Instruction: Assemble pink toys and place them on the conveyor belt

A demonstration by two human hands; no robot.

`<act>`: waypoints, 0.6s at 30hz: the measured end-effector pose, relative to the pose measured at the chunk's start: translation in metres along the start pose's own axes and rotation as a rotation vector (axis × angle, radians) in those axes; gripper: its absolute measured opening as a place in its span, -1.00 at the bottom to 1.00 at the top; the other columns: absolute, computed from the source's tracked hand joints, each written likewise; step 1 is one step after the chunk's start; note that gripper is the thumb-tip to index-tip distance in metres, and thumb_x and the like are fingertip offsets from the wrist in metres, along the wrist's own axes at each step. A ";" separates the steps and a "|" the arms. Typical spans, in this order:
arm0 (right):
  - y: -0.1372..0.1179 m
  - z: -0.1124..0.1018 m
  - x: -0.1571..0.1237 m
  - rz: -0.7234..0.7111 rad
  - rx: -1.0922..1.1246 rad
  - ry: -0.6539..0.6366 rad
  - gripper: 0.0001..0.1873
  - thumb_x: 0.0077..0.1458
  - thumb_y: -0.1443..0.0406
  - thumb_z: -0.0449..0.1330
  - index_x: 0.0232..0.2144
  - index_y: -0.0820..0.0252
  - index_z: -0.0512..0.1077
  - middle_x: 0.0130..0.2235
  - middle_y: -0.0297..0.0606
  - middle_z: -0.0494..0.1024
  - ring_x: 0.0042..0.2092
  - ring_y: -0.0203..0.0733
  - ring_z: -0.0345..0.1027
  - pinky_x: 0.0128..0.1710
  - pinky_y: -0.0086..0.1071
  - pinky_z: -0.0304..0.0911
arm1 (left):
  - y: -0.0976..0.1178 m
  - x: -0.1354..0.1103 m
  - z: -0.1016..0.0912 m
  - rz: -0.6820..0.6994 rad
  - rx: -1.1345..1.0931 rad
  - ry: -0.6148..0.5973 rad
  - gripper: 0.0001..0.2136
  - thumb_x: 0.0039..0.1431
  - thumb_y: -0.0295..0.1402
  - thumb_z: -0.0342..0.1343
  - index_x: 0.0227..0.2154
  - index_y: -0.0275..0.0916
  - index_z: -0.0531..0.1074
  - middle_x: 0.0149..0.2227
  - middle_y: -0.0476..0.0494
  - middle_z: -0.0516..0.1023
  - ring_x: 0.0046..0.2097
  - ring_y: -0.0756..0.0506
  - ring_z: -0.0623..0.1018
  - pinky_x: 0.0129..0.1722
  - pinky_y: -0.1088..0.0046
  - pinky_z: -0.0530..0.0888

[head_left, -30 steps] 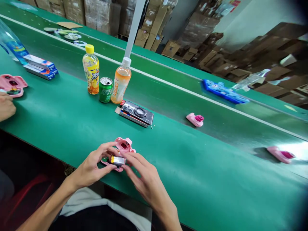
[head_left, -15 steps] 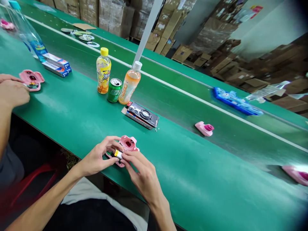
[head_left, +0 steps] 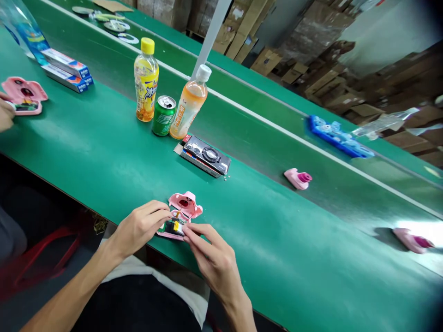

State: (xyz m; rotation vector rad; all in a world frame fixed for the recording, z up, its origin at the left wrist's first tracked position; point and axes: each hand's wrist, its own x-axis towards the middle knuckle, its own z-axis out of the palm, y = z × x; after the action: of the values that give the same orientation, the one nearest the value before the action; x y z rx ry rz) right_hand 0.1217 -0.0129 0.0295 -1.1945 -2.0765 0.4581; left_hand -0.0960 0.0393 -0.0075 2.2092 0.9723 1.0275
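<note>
An opened pink plastic casing [head_left: 187, 205] lies on the green table in front of me, its two halves joined by thin wires. In the lower half are a green circuit board [head_left: 162, 227] and a black part. My right hand [head_left: 211, 251] pinches a small silver battery with yellow tape [head_left: 178, 228] between thumb and fingers, over the right part of the lower half. At the casing's left side is my left hand [head_left: 140, 228], its fingers closed near the wires and board; what lies between its fingertips is hidden.
Beyond the casing stand a boxed phone-like item [head_left: 207, 157], a green can [head_left: 164, 116] and two drink bottles [head_left: 147, 83]. Pink devices [head_left: 298, 178] and a blue tray [head_left: 339, 136] lie on the conveyor. At left, another person's hand [head_left: 5, 113] touches a similar casing [head_left: 26, 94].
My left fingers have come off the battery and moved to the wires' side. The right hand has lowered the battery towards the lower half. The view has shifted slightly.
</note>
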 end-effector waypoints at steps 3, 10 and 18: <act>0.002 0.003 -0.002 -0.054 -0.126 -0.069 -0.61 0.35 0.48 0.08 0.12 0.10 0.47 -0.04 -0.11 0.60 -0.06 -0.15 0.53 -0.07 -0.24 0.56 | -0.003 -0.001 -0.001 0.019 -0.015 -0.013 -0.78 0.43 -0.46 -0.03 -0.10 -0.25 0.53 -0.11 -0.17 0.63 -0.05 -0.10 0.62 -0.03 0.37 0.58; 0.001 0.012 0.001 -0.173 -0.285 -0.126 -0.69 0.36 0.51 0.01 0.03 0.31 0.46 -0.04 0.00 0.59 -0.09 -0.11 0.50 -0.09 -0.21 0.55 | -0.001 0.000 0.000 0.074 0.078 -0.018 -0.80 0.42 -0.51 -0.04 -0.09 -0.28 0.49 -0.09 -0.20 0.62 -0.04 -0.10 0.62 -0.02 0.37 0.58; -0.007 0.016 0.000 -0.197 -0.436 -0.134 -0.69 0.35 0.53 0.00 -0.02 0.39 0.50 -0.09 -0.01 0.62 -0.11 -0.06 0.52 -0.08 -0.21 0.55 | 0.006 -0.002 -0.002 0.154 0.224 0.012 -0.80 0.41 -0.54 -0.05 -0.15 -0.32 0.49 -0.13 -0.26 0.63 -0.07 -0.12 0.64 -0.03 0.37 0.61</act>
State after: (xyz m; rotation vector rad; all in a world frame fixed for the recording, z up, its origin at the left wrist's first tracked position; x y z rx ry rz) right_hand 0.1058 -0.0156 0.0220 -1.2041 -2.4637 -0.0126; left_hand -0.0957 0.0346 -0.0032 2.4975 0.9759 1.0435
